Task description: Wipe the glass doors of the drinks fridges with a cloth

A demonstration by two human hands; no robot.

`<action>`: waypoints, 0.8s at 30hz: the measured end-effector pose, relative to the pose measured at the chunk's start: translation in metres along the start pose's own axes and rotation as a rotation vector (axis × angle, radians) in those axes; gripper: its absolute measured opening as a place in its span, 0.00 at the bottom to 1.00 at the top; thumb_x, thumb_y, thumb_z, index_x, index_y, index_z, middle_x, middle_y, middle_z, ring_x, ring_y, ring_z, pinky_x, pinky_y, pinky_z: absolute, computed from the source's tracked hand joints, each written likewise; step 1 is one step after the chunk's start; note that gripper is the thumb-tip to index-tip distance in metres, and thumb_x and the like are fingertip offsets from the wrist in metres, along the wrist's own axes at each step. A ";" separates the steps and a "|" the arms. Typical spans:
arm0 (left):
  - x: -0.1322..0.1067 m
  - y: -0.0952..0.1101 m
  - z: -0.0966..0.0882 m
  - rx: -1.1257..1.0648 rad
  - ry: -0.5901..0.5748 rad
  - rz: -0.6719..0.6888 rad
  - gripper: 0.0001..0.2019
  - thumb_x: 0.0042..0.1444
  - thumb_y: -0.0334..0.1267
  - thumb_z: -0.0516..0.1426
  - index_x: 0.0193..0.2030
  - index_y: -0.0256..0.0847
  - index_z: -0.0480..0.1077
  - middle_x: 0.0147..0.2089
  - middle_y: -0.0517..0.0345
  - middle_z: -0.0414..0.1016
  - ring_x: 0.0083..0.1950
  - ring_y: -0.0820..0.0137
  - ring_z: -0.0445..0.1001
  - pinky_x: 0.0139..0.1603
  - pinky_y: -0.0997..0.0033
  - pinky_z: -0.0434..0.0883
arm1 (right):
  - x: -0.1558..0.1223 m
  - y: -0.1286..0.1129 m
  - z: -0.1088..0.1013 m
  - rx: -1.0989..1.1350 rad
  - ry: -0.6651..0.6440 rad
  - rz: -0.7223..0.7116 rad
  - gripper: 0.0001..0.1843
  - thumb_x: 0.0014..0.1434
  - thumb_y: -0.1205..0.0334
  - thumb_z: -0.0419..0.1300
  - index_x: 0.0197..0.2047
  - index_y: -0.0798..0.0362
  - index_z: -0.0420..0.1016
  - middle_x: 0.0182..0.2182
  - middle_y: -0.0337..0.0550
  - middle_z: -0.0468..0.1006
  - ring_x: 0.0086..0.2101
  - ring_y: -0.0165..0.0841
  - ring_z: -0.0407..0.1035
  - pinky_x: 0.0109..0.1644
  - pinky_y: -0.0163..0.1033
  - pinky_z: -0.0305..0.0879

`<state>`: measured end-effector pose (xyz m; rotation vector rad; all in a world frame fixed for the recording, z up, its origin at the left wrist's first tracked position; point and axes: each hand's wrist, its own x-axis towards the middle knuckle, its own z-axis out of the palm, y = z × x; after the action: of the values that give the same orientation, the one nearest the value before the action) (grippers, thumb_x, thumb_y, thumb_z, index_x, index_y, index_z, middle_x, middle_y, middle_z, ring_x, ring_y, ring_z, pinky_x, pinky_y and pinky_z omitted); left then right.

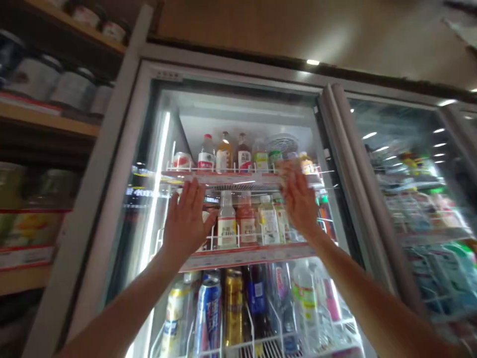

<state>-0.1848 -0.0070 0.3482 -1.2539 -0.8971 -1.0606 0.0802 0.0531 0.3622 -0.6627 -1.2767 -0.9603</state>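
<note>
My left hand (pixel 188 216) is raised to the glass door (pixel 238 112) of a lit drinks fridge. Its fingers are stretched out and it holds nothing. Higher up and to the right, my right hand (pixel 300 201) is smeared by motion. A pale, crumpled cloth (pixel 288 170) seems to lie under its fingertips, against the glass. Behind the glass, a pale bottle with a yellow label (pixel 227 223) and a reddish bottle (pixel 246 223) stand between my hands on the middle shelf.
Bottles such as an amber one (pixel 224 153) line the top shelf. Below stand cans, including a blue can (pixel 208 318) and a gold can (pixel 233 308). A long vertical door handle (pixel 357 179) runs along the right. Wooden shelves (pixel 48 119) with jars stand left.
</note>
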 end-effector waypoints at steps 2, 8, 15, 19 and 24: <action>-0.004 -0.001 0.003 0.014 -0.001 -0.002 0.30 0.61 0.50 0.43 0.64 0.33 0.52 0.68 0.40 0.52 0.70 0.57 0.47 0.66 0.48 0.50 | 0.006 0.025 0.002 -0.006 0.099 0.091 0.26 0.64 0.62 0.40 0.64 0.53 0.55 0.63 0.52 0.56 0.63 0.46 0.48 0.61 0.61 0.53; -0.003 0.024 -0.002 -0.165 0.080 0.024 0.24 0.63 0.42 0.43 0.65 0.39 0.52 0.67 0.45 0.54 0.70 0.62 0.48 0.66 0.51 0.54 | -0.029 -0.049 0.007 0.158 -0.136 -0.266 0.26 0.62 0.63 0.46 0.64 0.50 0.55 0.65 0.43 0.52 0.65 0.41 0.40 0.64 0.54 0.50; 0.027 0.143 0.029 -0.304 -0.089 -0.024 0.26 0.62 0.47 0.42 0.63 0.36 0.55 0.68 0.44 0.52 0.70 0.61 0.44 0.67 0.51 0.54 | -0.052 0.004 -0.022 0.320 -0.152 -0.283 0.27 0.61 0.62 0.46 0.64 0.52 0.55 0.63 0.48 0.57 0.64 0.37 0.48 0.64 0.52 0.50; 0.030 0.170 0.045 -0.168 -0.051 -0.071 0.30 0.59 0.50 0.49 0.63 0.33 0.54 0.68 0.39 0.49 0.70 0.55 0.42 0.66 0.45 0.52 | -0.062 0.072 -0.031 0.221 0.069 -0.056 0.24 0.63 0.63 0.45 0.62 0.51 0.57 0.63 0.50 0.57 0.64 0.38 0.47 0.64 0.55 0.46; 0.033 0.205 0.056 -0.208 -0.033 0.203 0.24 0.58 0.45 0.53 0.59 0.37 0.59 0.64 0.43 0.58 0.65 0.57 0.56 0.61 0.50 0.61 | -0.063 0.092 -0.031 0.156 -0.014 -0.048 0.24 0.63 0.61 0.45 0.61 0.53 0.59 0.62 0.51 0.59 0.64 0.38 0.48 0.65 0.54 0.46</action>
<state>0.0232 0.0450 0.3277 -1.5051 -0.6802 -0.9915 0.1747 0.0838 0.3035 -0.5205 -1.3701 -0.8862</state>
